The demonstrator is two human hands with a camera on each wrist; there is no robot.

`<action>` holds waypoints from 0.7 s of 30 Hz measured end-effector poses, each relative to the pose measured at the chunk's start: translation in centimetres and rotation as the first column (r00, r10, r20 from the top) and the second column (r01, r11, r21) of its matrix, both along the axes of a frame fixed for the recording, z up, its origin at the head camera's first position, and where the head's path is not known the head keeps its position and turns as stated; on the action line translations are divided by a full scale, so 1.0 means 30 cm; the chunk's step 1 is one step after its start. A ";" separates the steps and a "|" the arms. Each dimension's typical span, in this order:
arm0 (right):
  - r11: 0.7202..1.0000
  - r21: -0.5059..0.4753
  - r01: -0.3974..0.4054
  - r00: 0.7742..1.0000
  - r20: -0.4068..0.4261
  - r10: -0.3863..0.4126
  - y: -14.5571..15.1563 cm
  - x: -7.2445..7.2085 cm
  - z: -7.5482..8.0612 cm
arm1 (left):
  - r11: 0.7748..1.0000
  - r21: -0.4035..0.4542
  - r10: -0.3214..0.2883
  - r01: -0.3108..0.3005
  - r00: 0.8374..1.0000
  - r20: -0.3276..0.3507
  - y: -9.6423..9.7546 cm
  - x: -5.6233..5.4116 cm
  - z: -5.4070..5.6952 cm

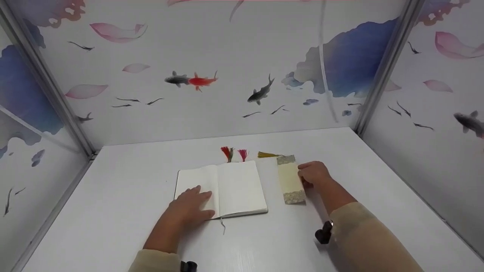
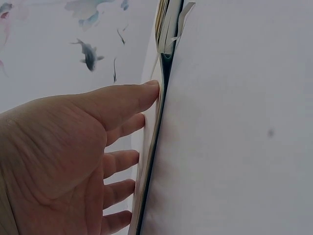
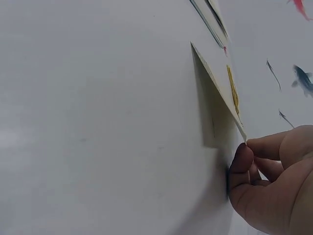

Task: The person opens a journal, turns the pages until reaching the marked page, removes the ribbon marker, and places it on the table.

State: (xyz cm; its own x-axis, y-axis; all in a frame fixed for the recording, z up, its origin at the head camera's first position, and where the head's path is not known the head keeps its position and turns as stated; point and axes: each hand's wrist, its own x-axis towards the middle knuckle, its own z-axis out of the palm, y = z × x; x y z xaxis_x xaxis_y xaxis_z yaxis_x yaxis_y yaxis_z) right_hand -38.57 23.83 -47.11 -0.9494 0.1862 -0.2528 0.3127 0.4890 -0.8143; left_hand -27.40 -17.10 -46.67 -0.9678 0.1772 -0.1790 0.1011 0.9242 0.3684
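An open notebook (image 1: pixel 242 189) with blank pages lies on the white table, its thin ribbon (image 1: pixel 223 226) hanging past the lower edge. My left hand (image 1: pixel 192 204) rests on the left page with fingers spread; in the left wrist view its straight fingertips touch the paper. To the right of the notebook is a cream bookmark (image 1: pixel 290 177) with patterned grey-gold bands at both ends. My right hand (image 1: pixel 314 173) pinches its right edge between thumb and finger. The right wrist view shows the bookmark (image 3: pixel 217 93) tilted, that edge lifted off the table. A golden-yellow tassel (image 1: pixel 267 155) extends from its top.
Beyond the notebook's top edge stick out a red and green tassel (image 1: pixel 227 153) and a pink tassel (image 1: pixel 243 154). White panels (image 1: pixel 227 113) printed with fish and petals enclose the table (image 1: pixel 124 181) at the back and both sides, joined by metal posts (image 1: pixel 385 71).
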 end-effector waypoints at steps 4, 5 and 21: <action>1.000 -0.014 -0.010 1.000 -0.011 0.009 0.005 0.008 0.002 | 1.000 0.005 0.002 -0.002 1.000 -0.005 -0.001 0.003 0.000; 1.000 -0.009 -0.017 1.000 -0.018 0.017 0.004 0.012 0.005 | 1.000 0.006 0.002 -0.002 1.000 -0.005 -0.002 0.003 0.000; 0.956 0.132 -0.260 0.931 -0.228 0.285 -0.212 0.117 0.062 | 1.000 -0.026 -0.003 0.003 1.000 0.014 0.005 -0.003 0.008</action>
